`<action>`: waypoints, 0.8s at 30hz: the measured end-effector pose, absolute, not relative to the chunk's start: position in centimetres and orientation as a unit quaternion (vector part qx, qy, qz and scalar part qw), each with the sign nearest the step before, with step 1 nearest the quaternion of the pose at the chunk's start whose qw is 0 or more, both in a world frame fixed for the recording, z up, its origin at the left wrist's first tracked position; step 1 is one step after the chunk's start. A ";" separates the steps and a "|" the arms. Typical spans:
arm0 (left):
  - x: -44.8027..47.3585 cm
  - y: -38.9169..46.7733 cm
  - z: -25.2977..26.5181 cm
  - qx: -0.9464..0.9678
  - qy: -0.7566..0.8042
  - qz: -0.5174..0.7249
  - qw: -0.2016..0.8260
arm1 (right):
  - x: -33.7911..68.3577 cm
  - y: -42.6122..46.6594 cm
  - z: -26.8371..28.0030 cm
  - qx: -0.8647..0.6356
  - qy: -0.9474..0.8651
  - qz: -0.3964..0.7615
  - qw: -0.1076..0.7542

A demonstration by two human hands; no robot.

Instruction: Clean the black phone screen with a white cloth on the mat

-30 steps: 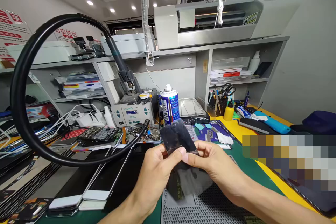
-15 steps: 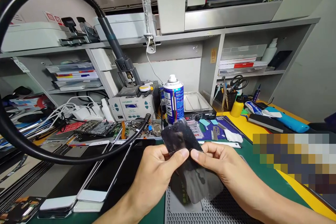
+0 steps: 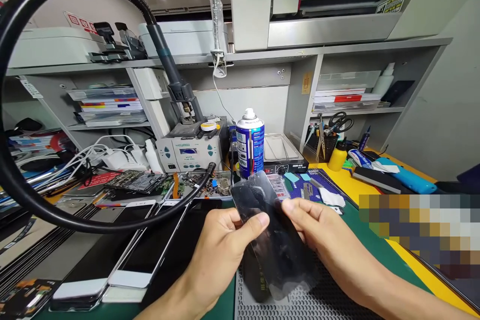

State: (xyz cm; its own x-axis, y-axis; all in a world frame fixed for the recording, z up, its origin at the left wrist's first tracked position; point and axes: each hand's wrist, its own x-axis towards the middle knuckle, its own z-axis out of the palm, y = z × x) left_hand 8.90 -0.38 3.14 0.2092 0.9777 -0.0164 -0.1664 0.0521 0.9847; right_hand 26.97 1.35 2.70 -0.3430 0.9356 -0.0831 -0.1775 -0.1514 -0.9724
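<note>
Between my hands is a thin, dark, glossy phone-sized sheet [image 3: 279, 245], tilted, with smudges and a clear film-like lower edge. My left hand [image 3: 225, 242] grips its left edge, thumb flat on the front and fingers behind. My right hand [image 3: 318, 227] pinches the right edge near the top between thumb and fingers. Whether the sheet is glass or film, I cannot tell. Beneath it lies a grey perforated pad [image 3: 330, 295], partly hidden by the sheet and my right arm. A dark patch with small yellowish characters shows at the sheet's lower left.
Phone screens [image 3: 131, 260] lie in rows at left. A black hose [image 3: 75, 217] loops over them from the hot-air station [image 3: 193, 152]. Behind the sheet stand a blue spray can [image 3: 250, 145] and circuit boards [image 3: 217, 185]. A yellow bottle [image 3: 338, 156] is at right.
My right thumb has moved off the sheet's middle, up and right to its edge. The sheet now shows more of its front face. My left hand keeps nearly the same grip.
</note>
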 end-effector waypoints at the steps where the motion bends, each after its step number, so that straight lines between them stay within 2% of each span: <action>1: 9.0 -0.5 3.1 0.500 0.402 0.476 0.602 | 26.9 1.3 2.7 -0.383 -0.497 0.650 0.430; 8: 9.1 -0.8 3.0 0.540 0.357 0.463 0.605 | 26.6 0.8 2.7 -0.385 -0.513 0.629 0.439; 14: 8.9 -0.5 2.8 0.563 0.399 0.442 0.573 | 27.4 0.9 2.9 -0.407 -0.501 0.634 0.425; 19: 8.9 -0.6 2.9 0.555 0.395 0.445 0.582 | 27.4 0.9 2.9 -0.398 -0.489 0.654 0.418; 24: 8.9 -0.6 3.1 0.538 0.400 0.454 0.587 | 27.5 0.7 2.7 -0.403 -0.525 0.625 0.413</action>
